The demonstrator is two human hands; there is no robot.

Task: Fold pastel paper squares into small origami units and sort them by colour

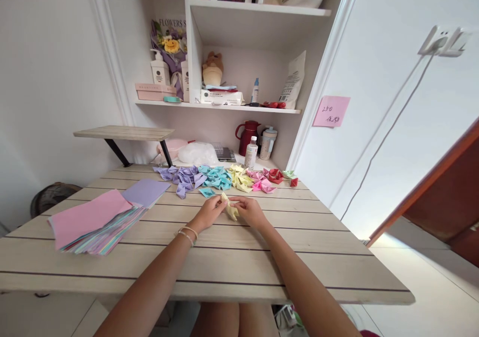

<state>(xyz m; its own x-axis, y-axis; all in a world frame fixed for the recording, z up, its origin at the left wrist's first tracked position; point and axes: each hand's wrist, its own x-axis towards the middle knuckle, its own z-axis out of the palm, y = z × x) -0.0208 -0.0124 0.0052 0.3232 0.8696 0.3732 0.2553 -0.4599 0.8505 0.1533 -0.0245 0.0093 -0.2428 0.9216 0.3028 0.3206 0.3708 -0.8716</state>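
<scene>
Both my hands meet over the middle of the wooden table (209,257). My left hand (210,211) and my right hand (250,210) pinch a small folded piece of yellow paper (231,208) between their fingertips, just above the tabletop. A bracelet circles my left wrist. Just beyond my hands lies a row of folded paper shapes (224,177) in purple, blue, yellow, pink and red. One blue folded shape (207,192) lies apart, close to my left hand.
A fanned stack of coloured paper sheets (99,222), pink on top, lies at the table's left. A purple sheet (145,191) lies beside it. A red jug (248,136), a bottle (251,152) and a plastic bag (197,153) stand at the back under shelves. A pink note (331,111) hangs on the right wall.
</scene>
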